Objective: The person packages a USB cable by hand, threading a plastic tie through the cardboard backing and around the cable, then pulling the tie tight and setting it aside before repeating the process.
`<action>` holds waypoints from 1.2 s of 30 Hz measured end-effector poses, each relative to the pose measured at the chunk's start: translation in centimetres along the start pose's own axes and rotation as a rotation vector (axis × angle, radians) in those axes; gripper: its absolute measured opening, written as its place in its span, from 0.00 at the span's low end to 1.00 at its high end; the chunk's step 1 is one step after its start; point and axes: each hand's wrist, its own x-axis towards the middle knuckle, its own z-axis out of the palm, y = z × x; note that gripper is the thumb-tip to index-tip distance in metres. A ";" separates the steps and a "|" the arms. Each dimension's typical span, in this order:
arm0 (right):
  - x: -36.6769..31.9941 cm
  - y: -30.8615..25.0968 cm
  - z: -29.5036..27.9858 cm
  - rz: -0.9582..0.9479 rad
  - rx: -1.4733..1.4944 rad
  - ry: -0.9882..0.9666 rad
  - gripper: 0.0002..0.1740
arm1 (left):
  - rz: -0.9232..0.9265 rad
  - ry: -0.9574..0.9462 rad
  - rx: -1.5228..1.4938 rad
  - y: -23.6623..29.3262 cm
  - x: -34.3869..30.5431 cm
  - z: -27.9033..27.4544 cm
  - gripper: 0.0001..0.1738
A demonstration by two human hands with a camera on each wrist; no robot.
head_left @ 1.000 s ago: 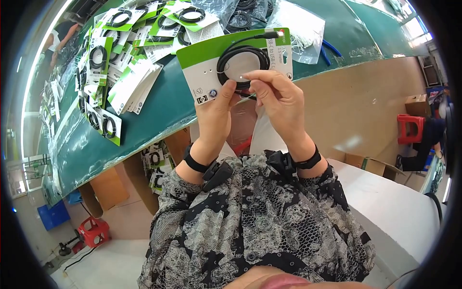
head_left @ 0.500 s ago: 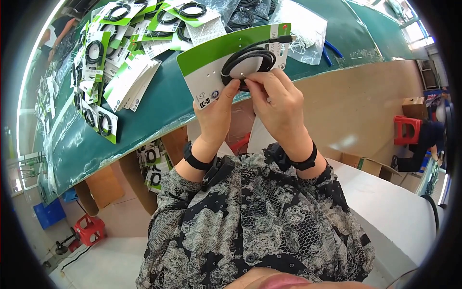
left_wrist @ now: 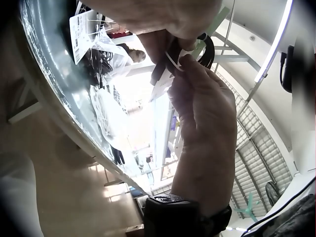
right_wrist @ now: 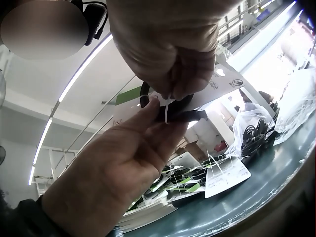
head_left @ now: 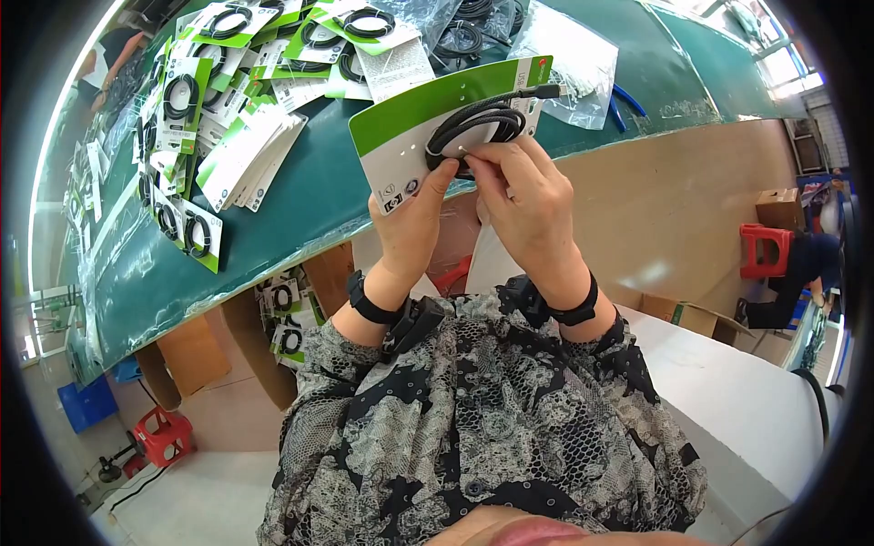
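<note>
In the head view a green-and-white packaging card (head_left: 391,167) is held up above the table's front edge. A coiled black USB cable (head_left: 444,136) lies against its face, one plug pointing to the right. My left hand (head_left: 408,232) grips the card's lower edge, thumb on the front by the coil. With thumb and forefinger, my right hand (head_left: 533,196) pinches a thin white cable tie (right_wrist: 167,112) looped at the coil, clearest in the right wrist view. The right fingertips hide part of the tie.
Many carded cables (head_left: 187,96) are heaped on the green table (head_left: 264,246) at the left, beside a fanned stack of cards (head_left: 250,164). Farther back lie bagged black cables (head_left: 460,36), a clear bag of white strands (head_left: 574,68) and a blue-handled tool (head_left: 626,107).
The card has tilted, its face turning further from the head camera, and shifted slightly right. Both hands keep their hold, the right fingertips staying at the coil's lower part.
</note>
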 end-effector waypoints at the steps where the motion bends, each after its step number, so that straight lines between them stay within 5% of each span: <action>1: 0.0 0.0 0.0 0.006 -0.002 -0.005 0.05 | 0.014 -0.008 0.006 0.0 0.0 0.0 0.08; 10: 0.0 0.0 -0.3 -0.009 -0.024 -0.008 0.06 | 0.270 -0.099 0.370 -1.3 -0.3 -1.3 0.08; 27: -0.9 0.0 0.9 -0.038 -0.102 0.043 0.08 | 0.330 -0.020 0.432 -1.0 -0.6 -0.4 0.13; 36: -0.8 0.4 1.2 -0.046 -0.139 -0.008 0.08 | 0.143 -0.007 0.322 -0.6 -0.9 -0.6 0.10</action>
